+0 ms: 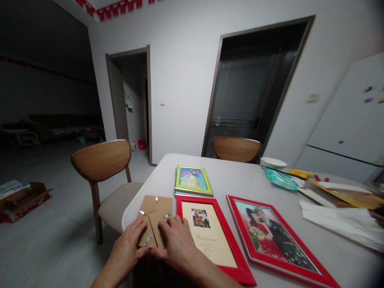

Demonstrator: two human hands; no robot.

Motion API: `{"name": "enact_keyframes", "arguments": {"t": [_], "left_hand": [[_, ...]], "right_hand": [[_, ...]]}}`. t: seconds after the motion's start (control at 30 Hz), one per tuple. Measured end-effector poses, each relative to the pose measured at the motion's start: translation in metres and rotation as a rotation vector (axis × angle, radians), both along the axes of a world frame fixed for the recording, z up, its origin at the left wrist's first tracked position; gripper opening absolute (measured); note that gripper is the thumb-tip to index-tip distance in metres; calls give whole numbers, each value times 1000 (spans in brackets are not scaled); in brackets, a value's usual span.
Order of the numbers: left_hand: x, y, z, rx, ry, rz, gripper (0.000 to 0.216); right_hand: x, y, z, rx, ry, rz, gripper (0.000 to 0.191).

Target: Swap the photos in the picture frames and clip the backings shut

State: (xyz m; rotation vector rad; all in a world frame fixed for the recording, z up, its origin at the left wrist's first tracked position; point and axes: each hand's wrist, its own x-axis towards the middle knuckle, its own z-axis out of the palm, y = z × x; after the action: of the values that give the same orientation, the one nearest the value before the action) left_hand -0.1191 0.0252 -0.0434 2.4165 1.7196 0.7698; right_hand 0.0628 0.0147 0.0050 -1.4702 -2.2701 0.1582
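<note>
A brown frame backing board (158, 203) with several small metal clips lies at the table's near left corner, with a slit or stand flap down its middle. My left hand (129, 239) grips its left near edge, fingers on top and thumb at the front. My right hand (179, 240) presses on its right side, fingers bent over it, thumb near the left thumb. Whether a frame lies under the board is hidden. Beside my right hand is a red picture frame (220, 224) with a cream insert. Another red frame (249, 245) holding a photo of two people lies further right.
A green picture frame (210, 185) lies beyond the board, on top of another frame. At the right are a white bowl (273, 162), a teal plastic package (280, 180) and white paper (336, 220). Wooden chairs (103, 158) stand at the left and far sides.
</note>
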Motion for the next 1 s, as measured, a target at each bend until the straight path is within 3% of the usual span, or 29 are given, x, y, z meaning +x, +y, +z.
{"name": "enact_keyframes", "arguments": {"t": [0.1,0.2,0.3,0.4,0.53,0.63,0.83,1.0], "left_hand": [[1,-1,12,0,-63,8,48],[10,-6,31,42,-163,-16,47],[31,-14,48,84,-252,-99,47],[65,-22,56,5,-282,-214,47],[107,-31,53,-124,-277,-342,47],[123,-33,47,-169,-269,-379,46],[124,-29,39,-172,-242,-367,26],[121,-31,40,-179,-229,-382,31]], "right_hand": [[-3,1,0,-45,111,-6,36],[8,-1,11,-37,237,-14,43],[35,-9,27,-5,290,15,42],[74,-23,35,-76,296,3,36],[119,-40,31,-169,225,-98,36],[134,-45,23,-169,167,-150,35],[136,-35,-4,-80,120,-145,34],[133,-34,-13,-21,86,-152,35]]}}
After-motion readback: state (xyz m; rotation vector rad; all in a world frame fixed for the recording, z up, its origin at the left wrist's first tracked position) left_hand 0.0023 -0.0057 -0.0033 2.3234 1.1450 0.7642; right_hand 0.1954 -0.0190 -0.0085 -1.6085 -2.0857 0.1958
